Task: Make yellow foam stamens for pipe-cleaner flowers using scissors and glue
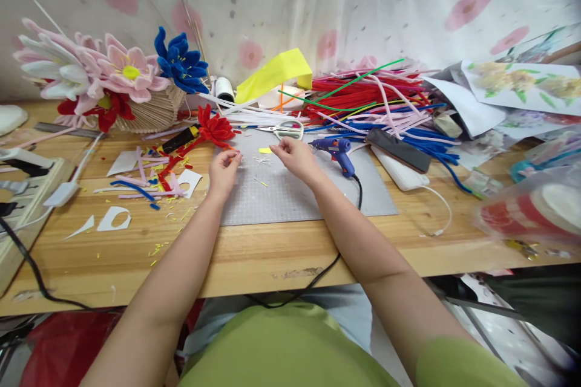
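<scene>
1. The person's left hand (223, 174) is at the left edge of a grey gridded cutting mat (290, 205), its fingers curled and drawn in toward the thumb. A small orange tip (231, 148) shows right at the fingers; I cannot tell whether they pinch it.
2. The red fuzzy flower with pointed petals (215, 126) is just beyond the left hand, on the side away from the body. Whether the hand touches it is unclear.
3. The right hand (296, 160) is over the mat, well apart from the left, thumb and forefinger bent close together. Anything between them is too small to make out.
4. A small flat yellow piece (264, 150) lies on the mat just left of the right fingertips, in the gap between the hands.
5. Nearer the body than that piece, a loose cluster of thin white sticks (262, 161) lies between the hands, with one slim yellow-tipped stick (261, 182) apart from it.
6. A blue glue gun with a black cord (336, 151) lies right of the right hand; white-handled scissors (290, 129) lie just beyond that hand.
7. Left of the left hand are pink fuzzy offcuts (136, 178) and a black-and-yellow cutter (179, 140).
</scene>
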The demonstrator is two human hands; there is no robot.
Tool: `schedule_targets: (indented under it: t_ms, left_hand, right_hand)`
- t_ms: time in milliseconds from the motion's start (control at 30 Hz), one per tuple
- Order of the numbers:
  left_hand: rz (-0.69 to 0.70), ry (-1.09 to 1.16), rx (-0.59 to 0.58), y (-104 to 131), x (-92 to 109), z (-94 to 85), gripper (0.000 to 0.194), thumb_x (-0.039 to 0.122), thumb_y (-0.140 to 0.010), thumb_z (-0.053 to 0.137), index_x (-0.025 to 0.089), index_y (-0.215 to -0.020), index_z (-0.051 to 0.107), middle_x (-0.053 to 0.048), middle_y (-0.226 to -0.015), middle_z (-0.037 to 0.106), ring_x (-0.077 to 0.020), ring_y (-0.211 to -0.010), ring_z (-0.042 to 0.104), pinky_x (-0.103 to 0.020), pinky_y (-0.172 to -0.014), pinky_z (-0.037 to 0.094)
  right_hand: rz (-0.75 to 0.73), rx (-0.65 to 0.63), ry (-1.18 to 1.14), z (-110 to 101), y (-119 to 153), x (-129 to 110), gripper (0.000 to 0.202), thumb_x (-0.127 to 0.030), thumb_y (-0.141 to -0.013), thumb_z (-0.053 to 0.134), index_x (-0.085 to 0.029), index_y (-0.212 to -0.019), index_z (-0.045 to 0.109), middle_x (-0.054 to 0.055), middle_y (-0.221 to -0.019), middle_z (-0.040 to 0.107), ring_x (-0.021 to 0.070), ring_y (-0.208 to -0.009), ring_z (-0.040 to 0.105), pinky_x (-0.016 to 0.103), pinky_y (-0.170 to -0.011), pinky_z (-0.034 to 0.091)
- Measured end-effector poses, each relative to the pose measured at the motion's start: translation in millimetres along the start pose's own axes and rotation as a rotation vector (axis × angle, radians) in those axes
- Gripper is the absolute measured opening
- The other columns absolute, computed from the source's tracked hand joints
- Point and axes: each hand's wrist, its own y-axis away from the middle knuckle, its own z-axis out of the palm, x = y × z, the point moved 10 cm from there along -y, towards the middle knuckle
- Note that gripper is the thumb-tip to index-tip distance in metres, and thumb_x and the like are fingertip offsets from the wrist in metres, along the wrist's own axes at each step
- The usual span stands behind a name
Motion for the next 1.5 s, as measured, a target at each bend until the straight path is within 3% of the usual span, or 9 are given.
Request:
schedule_targets:
  t_ms: [133,367,633,867,1000,1100,1200,1400,1500]
  left_hand:
    - [0.003,-0.020,0.014,2,7,-0.5,0.016,0.032,-0.068,0.067,0.018,-0.073,0.062,-0.001,-0.074,0.062,-0.0111,-0.069,0.054,-0.024,-0.070,0.042]
    - [-0.056,0.148,-0.073,8,11,13.2,0.027,0.043,-0.075,0.061,0.021,-0.081,0.046,0.001,-0.076,0.064,-0.0077,-0.053,0.056,-0.021,-0.051,0.042]
    - [-0.143,0.143,-0.116,12,0,18.7,0.031,0.048,-0.075,0.060,0.022,-0.084,0.046,-0.002,-0.084,0.066,-0.0144,-0.076,0.066,-0.024,-0.061,0.049]
    - [-0.027,0.078,-0.143,9,11,14.6,0.016,0.030,-0.068,0.067,0.019,-0.065,0.055,-0.008,-0.115,0.060,-0.0198,-0.117,0.051,-0.032,-0.095,0.043]
    - [-0.148,0.265,-0.247,14,8,24.7,0.025,0.034,-0.066,0.069,0.019,-0.067,0.049,-0.009,-0.130,0.054,-0.0205,-0.108,0.060,-0.037,-0.090,0.046]
    - [-0.151,0.307,-0.274,16,10,27.6,0.028,0.039,-0.067,0.068,0.019,-0.069,0.049,-0.009,-0.115,0.063,-0.0195,-0.093,0.065,-0.040,-0.087,0.048]
    - [-0.045,0.223,-0.225,13,17,21.7,0.026,0.039,-0.068,0.067,0.020,-0.066,0.049,-0.007,-0.093,0.070,-0.0217,-0.106,0.061,-0.040,-0.092,0.045]
    - [-0.069,0.180,-0.172,14,14,18.4,0.028,0.042,-0.069,0.067,0.020,-0.073,0.051,-0.010,-0.123,0.059,-0.0185,-0.096,0.063,-0.034,-0.080,0.050]
    - [0.013,0.056,-0.112,14,20,12.0,0.023,0.039,-0.067,0.068,0.019,-0.071,0.057,-0.009,-0.122,0.056,-0.0180,-0.107,0.056,-0.029,-0.085,0.048]
  right_hand:
    - [0.052,-0.109,-0.191,29,2,14,0.010,-0.026,-0.078,0.055,-0.021,-0.079,0.047,-0.004,-0.063,0.056,0.0097,-0.057,0.051,0.022,-0.055,0.040]
    - [0.112,-0.130,-0.470,50,2,24,0.029,-0.016,-0.072,0.054,-0.023,-0.097,0.043,-0.002,-0.089,0.058,0.0069,-0.061,0.057,0.019,-0.049,0.046]
    - [0.100,0.008,-0.485,24,-1,25,0.028,-0.040,-0.077,0.060,-0.021,-0.068,0.041,-0.006,-0.058,0.050,0.0056,-0.049,0.047,0.018,-0.046,0.041]
    - [0.090,0.036,-0.428,16,-4,31,0.030,-0.049,-0.082,0.050,-0.022,-0.072,0.044,-0.006,-0.055,0.049,0.0069,-0.048,0.044,0.020,-0.047,0.036]
    - [0.024,0.055,-0.307,10,-4,27,0.015,-0.038,-0.085,0.046,-0.023,-0.085,0.044,-0.009,-0.051,0.043,0.0081,-0.049,0.043,0.022,-0.054,0.035]
    - [-0.042,0.013,-0.367,14,-2,18,0.025,-0.029,-0.077,0.056,-0.024,-0.095,0.039,-0.009,-0.062,0.050,0.0082,-0.055,0.046,0.022,-0.058,0.037]
    - [-0.073,-0.067,-0.456,23,0,12,0.039,-0.026,-0.069,0.063,-0.024,-0.099,0.039,-0.008,-0.069,0.054,0.0085,-0.061,0.050,0.022,-0.060,0.040]
    - [-0.068,-0.405,-0.283,52,17,4,0.026,-0.030,-0.075,0.060,-0.022,-0.098,0.050,-0.006,-0.063,0.061,0.0100,-0.059,0.055,0.023,-0.060,0.038]
    - [-0.151,-0.497,-0.093,60,27,-5,0.040,-0.022,-0.066,0.069,-0.023,-0.102,0.053,-0.006,-0.069,0.063,0.0103,-0.064,0.056,0.023,-0.063,0.039]
